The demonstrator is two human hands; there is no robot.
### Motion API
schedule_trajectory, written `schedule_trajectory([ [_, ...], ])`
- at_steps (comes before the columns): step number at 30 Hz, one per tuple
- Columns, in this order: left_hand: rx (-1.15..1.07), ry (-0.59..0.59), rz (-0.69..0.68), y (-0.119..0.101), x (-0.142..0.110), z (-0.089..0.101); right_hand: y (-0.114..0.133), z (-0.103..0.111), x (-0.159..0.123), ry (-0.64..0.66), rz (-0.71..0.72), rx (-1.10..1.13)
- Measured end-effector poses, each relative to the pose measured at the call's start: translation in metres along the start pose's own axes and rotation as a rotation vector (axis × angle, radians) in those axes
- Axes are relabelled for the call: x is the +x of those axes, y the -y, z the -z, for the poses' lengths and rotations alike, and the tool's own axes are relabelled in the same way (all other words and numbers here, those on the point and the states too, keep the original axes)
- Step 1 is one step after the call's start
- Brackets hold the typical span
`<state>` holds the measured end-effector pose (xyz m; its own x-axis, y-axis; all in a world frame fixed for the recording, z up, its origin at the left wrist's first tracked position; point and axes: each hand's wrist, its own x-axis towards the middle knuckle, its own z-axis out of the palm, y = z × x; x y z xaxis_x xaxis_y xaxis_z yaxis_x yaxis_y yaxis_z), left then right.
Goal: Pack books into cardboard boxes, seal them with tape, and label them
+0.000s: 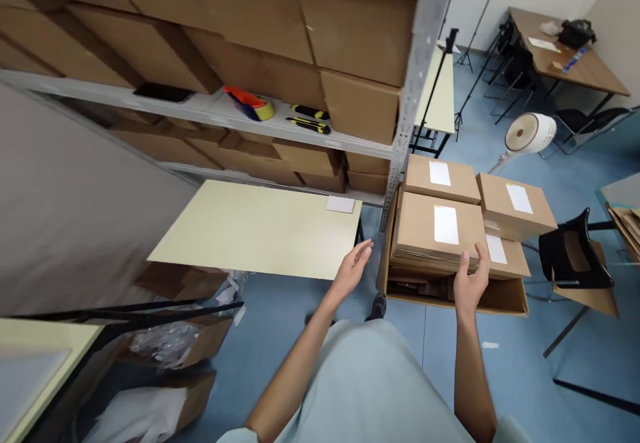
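Note:
My left hand (353,266) hangs open in the air, fingers stretched, just past the right corner of a pale yellow table (260,229). My right hand (470,279) is open too, fingers apart, right at the near edge of a sealed cardboard box (425,229) with a white label. That box sits on top of a stack held in a large open carton (500,296) on the blue floor. Two more labelled boxes (515,206) lie beside and behind it. Neither hand holds anything.
A metal shelf rack (410,83) full of cardboard boxes stands to the left, with tape (255,104) and utility knives (309,118) on one shelf. A white fan (529,133), a black chair (573,256), a brown desk (565,49) and open boxes with plastic wrap (165,343) surround me.

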<state>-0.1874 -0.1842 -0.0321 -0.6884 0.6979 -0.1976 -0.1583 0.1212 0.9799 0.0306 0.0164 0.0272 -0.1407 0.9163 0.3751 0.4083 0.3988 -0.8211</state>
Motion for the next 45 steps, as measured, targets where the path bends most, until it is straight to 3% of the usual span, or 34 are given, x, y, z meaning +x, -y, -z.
schedule_trajectory([
  [3, -0.034, -0.061, -0.072, -0.013, -0.023, 0.040, 0.057, -0.034, -0.037, 0.147, 0.080, 0.091],
  [6, -0.072, -0.158, -0.151, -0.023, -0.054, 0.095, 0.112, -0.078, -0.090, 0.344, 0.143, 0.186],
  [11, -0.123, -0.426, -0.244, -0.024, -0.121, 0.213, 0.195, -0.154, -0.196, 0.670, 0.246, 0.312],
  [16, -0.134, -0.727, -0.281, -0.008, -0.210, 0.333, 0.270, -0.219, -0.307, 0.906, 0.328, 0.370],
  [20, -0.182, -1.019, -0.288, 0.008, -0.287, 0.410, 0.325, -0.260, -0.387, 1.138, 0.401, 0.389],
  [25, -0.246, -1.339, -0.252, 0.029, -0.358, 0.477, 0.383, -0.312, -0.468, 1.377, 0.510, 0.432],
  [33, -0.243, -1.644, -0.181, 0.054, -0.435, 0.582, 0.467, -0.412, -0.611, 1.720, 0.608, 0.528],
  [40, -0.242, -1.777, -0.053, 0.065, -0.454, 0.682, 0.545, -0.484, -0.729, 2.069, 0.711, 0.593],
  [45, -0.256, -1.868, 0.030, 0.080, -0.460, 0.733, 0.564, -0.531, -0.798, 2.172, 0.783, 0.530],
])
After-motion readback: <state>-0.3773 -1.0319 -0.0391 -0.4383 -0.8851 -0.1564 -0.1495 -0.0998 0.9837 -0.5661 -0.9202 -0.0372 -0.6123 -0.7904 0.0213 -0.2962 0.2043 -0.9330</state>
